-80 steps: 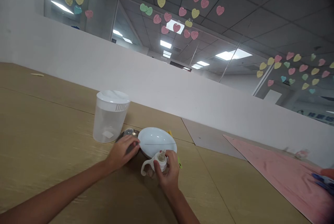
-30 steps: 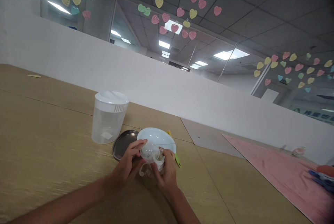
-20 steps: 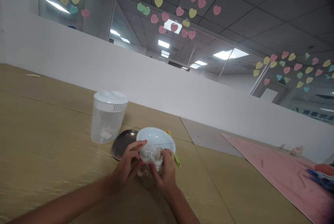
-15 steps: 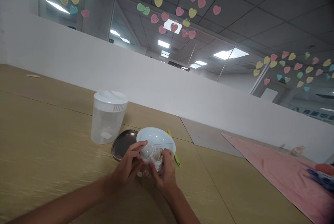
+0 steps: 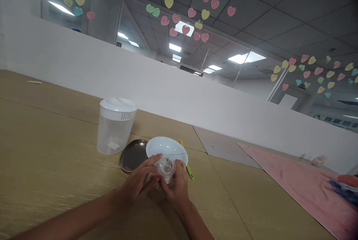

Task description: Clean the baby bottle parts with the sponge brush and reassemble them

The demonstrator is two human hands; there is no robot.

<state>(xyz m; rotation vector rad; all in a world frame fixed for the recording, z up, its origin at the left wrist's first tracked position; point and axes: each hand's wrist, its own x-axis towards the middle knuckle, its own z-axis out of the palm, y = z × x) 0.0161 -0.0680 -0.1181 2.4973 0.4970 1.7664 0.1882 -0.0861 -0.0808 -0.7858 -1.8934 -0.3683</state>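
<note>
A small baby bottle with a clear domed cap (image 5: 166, 166) stands on the wooden table (image 5: 56, 158) between my hands. My left hand (image 5: 139, 181) curls around the cap's left side, with its fingertips on the dome. My right hand (image 5: 176, 185) wraps around the bottle's body from the right. Just behind them lie a white plate (image 5: 167, 146) and a dark metal dish (image 5: 133, 155).
A clear plastic jug with a white lid (image 5: 114, 125) stands to the left behind the dish. A yellow-green utensil (image 5: 189, 172) pokes out beside the plate. A pink cloth (image 5: 302, 187) covers the table's right side, with blue items (image 5: 345, 189) at its edge. A white partition wall (image 5: 195, 98) runs along the back.
My left hand picked the clear cap off the metal dish and brought it over the bottle's nipple. The cap now sits on top of the bottle, with both hands closed around it.
</note>
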